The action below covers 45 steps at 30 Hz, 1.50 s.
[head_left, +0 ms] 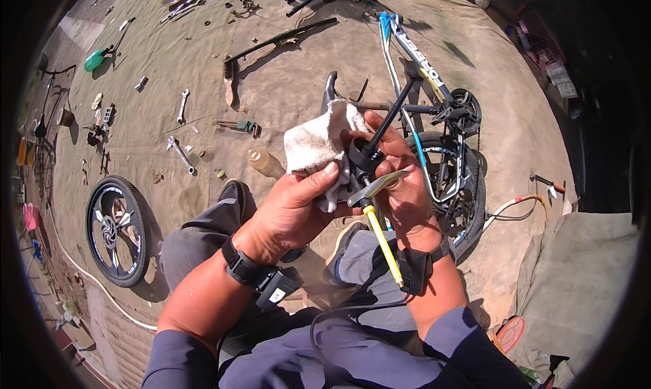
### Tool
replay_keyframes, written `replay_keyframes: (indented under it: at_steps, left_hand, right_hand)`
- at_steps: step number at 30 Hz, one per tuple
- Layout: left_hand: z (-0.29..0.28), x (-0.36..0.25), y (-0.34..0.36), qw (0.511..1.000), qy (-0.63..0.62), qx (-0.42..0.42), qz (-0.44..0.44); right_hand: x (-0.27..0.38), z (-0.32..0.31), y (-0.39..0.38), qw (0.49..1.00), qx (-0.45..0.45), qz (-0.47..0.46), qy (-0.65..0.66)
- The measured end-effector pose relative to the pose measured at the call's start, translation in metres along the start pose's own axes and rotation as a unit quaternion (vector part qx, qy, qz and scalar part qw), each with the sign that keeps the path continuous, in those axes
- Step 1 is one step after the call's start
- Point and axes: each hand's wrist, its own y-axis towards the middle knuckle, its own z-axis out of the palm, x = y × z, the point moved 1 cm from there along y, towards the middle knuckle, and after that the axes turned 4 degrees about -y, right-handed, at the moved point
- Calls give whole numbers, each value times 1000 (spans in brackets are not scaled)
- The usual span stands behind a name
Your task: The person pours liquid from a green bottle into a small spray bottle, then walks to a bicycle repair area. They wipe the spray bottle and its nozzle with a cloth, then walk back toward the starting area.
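Observation:
My left hand is closed on a bunched white cloth, its thumb pressing the cloth against a black ring-shaped collar. The collar sits on a long part with a thin black shaft, a grey curved crosspiece and a yellow rod ending in a brass-coloured tip. My right hand holds this part around the collar and crosspiece, fingers curled behind. Some fingertips are hidden by the cloth and the part. The yellow rod slants down toward my right wrist.
A blue, white and black bicycle frame with a wheel lies at right. Another wheel lies at left. On the tarp are wrenches, a brush, a green pipe wrench, a bottle and a hammer.

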Motion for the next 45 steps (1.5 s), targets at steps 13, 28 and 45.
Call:
replay_keyframes:
  at_steps: [13,28,45]
  left_hand:
    - [-10,-22,6,974,112,-67,185]
    - [-19,1,15,904,310,-96,279]
    - [-27,-13,6,946,229,-65,220]
  right_hand:
    - [-3,1,6,998,-7,-49,-38]
    - [-23,-1,9,982,-93,7,-164]
    - [-23,-5,12,986,-152,-15,-68]
